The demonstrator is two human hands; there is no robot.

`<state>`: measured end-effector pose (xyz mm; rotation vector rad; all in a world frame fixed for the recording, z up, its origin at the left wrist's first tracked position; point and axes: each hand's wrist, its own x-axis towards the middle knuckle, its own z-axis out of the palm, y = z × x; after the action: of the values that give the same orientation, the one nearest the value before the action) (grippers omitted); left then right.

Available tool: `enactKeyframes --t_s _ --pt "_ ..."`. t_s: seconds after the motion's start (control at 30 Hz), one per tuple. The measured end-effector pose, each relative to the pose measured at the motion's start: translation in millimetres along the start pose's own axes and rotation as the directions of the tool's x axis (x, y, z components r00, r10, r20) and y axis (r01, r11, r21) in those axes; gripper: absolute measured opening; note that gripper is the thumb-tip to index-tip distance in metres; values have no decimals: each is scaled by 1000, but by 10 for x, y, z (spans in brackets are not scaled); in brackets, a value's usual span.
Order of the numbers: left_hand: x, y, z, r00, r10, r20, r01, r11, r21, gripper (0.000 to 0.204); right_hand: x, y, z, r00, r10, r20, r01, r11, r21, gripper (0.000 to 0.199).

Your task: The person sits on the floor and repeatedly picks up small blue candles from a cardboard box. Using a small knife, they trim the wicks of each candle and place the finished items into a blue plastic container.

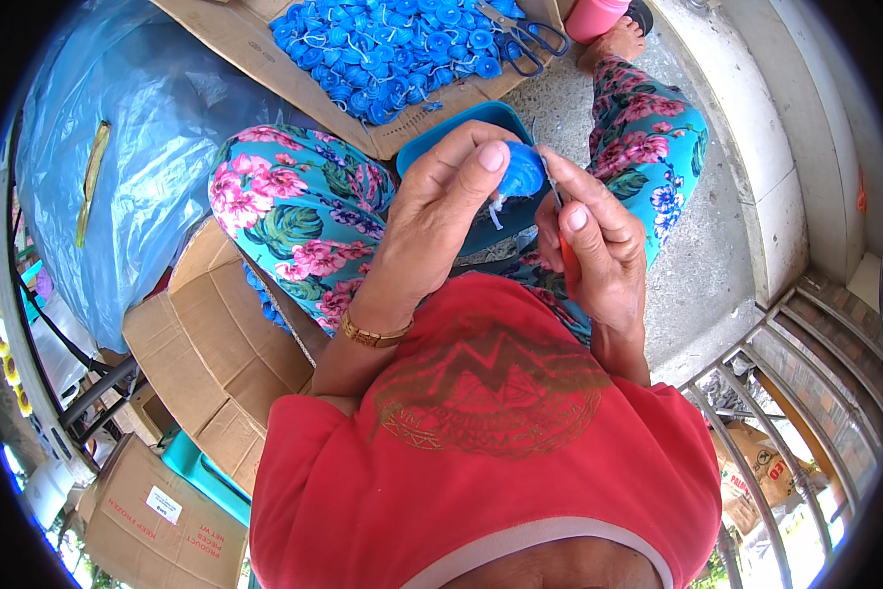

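Up off my lap, my left hand (430, 201) pinches a round blue plastic piece (523, 172) between thumb and fingers. A short white string (496, 211) hangs from its underside. My right hand (604, 245) is closed around a small red-handled tool (569, 260). Its thin metal end points up and meets the right edge of the blue piece; the exact kind of tool is not clear. Below both hands, between my knees, is a teal plastic basin (461, 118), partly hidden by them.
Beyond the basin stands a cardboard box (255, 49) heaped with similar blue pieces (383, 49). Dark-handled scissors (535, 44) rest on its right side. A large blue plastic bag (166, 147) and an opened carton (216, 334) are on my left. Metal railings (775, 412) stand at right.
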<state>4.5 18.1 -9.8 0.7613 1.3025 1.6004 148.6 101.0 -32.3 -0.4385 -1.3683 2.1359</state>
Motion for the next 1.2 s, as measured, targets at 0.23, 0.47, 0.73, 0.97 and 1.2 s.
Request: enactKeyframes --t_s 0.23,0.47,0.73,0.97,1.2 --pt "-11 31 27 996 -42 80 59 970 -236 28 50 29 -19 990 138 35 -143 945 296 36" --pt "8 37 42 999 -40 1 39 949 -314 28 19 -89 25 988 141 68 -153 963 224 40" --pt "-5 36 -2 1000 -17 26 23 967 -252 25 -16 -94 63 994 104 -13 -105 994 -42 39" --pt "-30 36 -8 998 -35 46 48 947 -317 27 30 -49 43 983 185 -19 -169 930 325 42" --pt "-21 54 -2 993 72 -97 -89 979 -182 18 -19 -143 60 988 151 37 -156 942 299 49"
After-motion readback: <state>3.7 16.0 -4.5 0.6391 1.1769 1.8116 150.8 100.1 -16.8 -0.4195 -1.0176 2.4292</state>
